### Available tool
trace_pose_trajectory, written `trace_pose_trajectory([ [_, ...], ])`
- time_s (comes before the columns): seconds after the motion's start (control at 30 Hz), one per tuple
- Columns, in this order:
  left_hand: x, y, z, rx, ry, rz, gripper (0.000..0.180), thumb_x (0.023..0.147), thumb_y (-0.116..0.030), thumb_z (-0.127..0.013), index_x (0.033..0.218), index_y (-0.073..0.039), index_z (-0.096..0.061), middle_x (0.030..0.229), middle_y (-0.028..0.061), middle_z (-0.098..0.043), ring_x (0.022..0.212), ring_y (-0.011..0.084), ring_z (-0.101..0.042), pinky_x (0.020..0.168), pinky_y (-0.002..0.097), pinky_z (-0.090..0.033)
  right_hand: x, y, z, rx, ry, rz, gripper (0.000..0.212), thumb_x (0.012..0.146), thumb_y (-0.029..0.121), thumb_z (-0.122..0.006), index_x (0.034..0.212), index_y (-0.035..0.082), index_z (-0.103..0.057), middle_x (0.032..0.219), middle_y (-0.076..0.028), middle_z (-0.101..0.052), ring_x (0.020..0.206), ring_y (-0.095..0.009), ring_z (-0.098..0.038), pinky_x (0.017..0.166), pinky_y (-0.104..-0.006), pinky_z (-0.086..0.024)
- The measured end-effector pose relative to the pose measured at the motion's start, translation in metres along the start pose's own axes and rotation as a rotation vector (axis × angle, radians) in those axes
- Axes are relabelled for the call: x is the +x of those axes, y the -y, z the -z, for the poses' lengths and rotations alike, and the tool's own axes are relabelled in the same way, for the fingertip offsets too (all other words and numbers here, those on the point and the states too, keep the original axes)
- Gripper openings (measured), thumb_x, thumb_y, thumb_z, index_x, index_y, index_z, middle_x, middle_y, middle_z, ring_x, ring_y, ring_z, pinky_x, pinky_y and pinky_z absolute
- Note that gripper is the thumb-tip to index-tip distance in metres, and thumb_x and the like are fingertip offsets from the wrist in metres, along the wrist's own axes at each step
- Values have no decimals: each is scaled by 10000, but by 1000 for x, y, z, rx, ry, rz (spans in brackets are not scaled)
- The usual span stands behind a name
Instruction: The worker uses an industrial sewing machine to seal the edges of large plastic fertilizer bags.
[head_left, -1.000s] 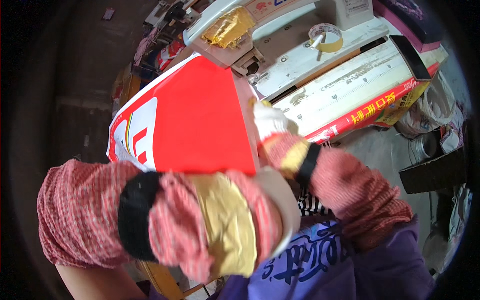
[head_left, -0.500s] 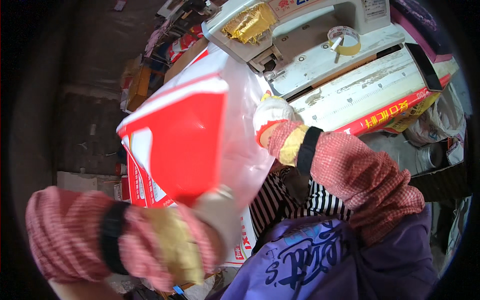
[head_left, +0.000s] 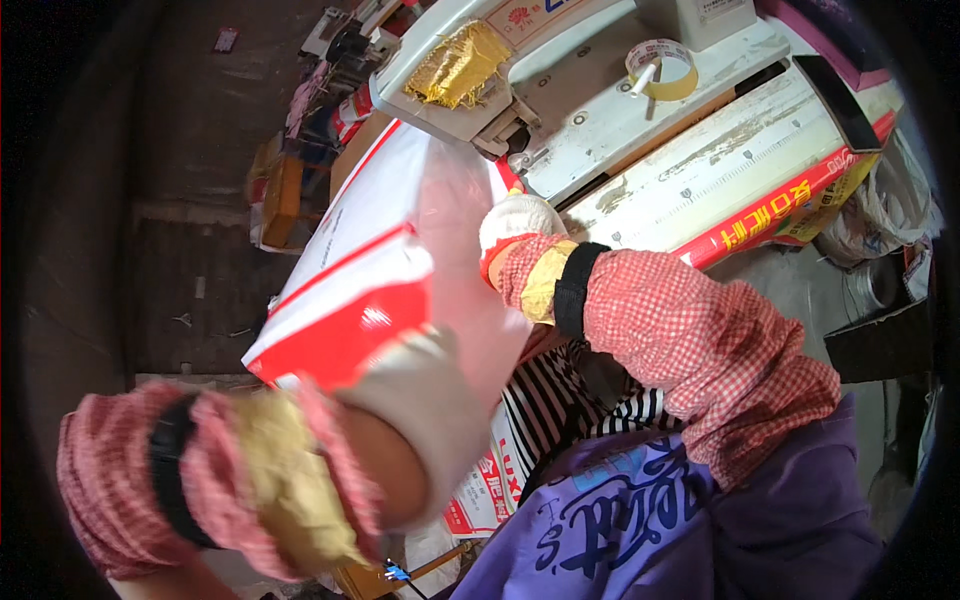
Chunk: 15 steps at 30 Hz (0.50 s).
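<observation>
A large red and white plastic sack (head_left: pixel 360 235), with a clear liner (head_left: pixel 465 210) showing along its side, slants from below the sewing machine (head_left: pixel 475 75) toward my lap. My right hand (head_left: pixel 520 222), in a white glove with yellow at the fingertips, is closed on the sack's edge close to the machine's needle area. My left hand (head_left: pixel 425 400), also gloved, lies against the sack's lower part; motion blur smears it and its fingers are hidden. Checked red sleeve covers with black bands wrap both forearms.
A tape roll (head_left: pixel 662 70) with a white stick sits on the machine bed. Beside it runs a worn ruled board (head_left: pixel 710 180), with a dark phone-like slab (head_left: pixel 838 105) at its end. Another printed sack (head_left: pixel 485 490) hangs by my lap. A plastic bag (head_left: pixel 880 215) is at right.
The sack's red panel has swung and folded, so less red shows and more white faces up. My left hand moved with it. My right hand stays near the needle area; the whole view has shifted.
</observation>
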<state>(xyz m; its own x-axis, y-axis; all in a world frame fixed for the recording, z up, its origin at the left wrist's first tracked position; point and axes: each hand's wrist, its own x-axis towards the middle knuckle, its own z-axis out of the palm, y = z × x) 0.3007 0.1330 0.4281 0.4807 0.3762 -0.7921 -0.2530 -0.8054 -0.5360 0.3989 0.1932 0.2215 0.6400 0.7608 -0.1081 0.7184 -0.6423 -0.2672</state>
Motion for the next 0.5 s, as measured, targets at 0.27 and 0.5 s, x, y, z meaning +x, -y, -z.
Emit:
trace_pose_trajectory([
  [0.27,39,-19,44,371,158,-621,145,685,-153,-654,788,-57,-689,845,115,-658,693,262,-655,555,367,-527,9,-4,7,59,-19,41,190,802,165,-605,957,97,-694,914,-81,-686,827,-237,-660,739,-377,-519],
  [0.5,31,-32,4,-119,-237,-768,141,727,-134,-587,835,-64,-647,794,117,-658,759,287,-661,656,357,-541,4,-3,14,76,-35,38,173,793,158,-609,930,119,-707,911,-70,-691,829,-233,-662,746,-371,-524],
])
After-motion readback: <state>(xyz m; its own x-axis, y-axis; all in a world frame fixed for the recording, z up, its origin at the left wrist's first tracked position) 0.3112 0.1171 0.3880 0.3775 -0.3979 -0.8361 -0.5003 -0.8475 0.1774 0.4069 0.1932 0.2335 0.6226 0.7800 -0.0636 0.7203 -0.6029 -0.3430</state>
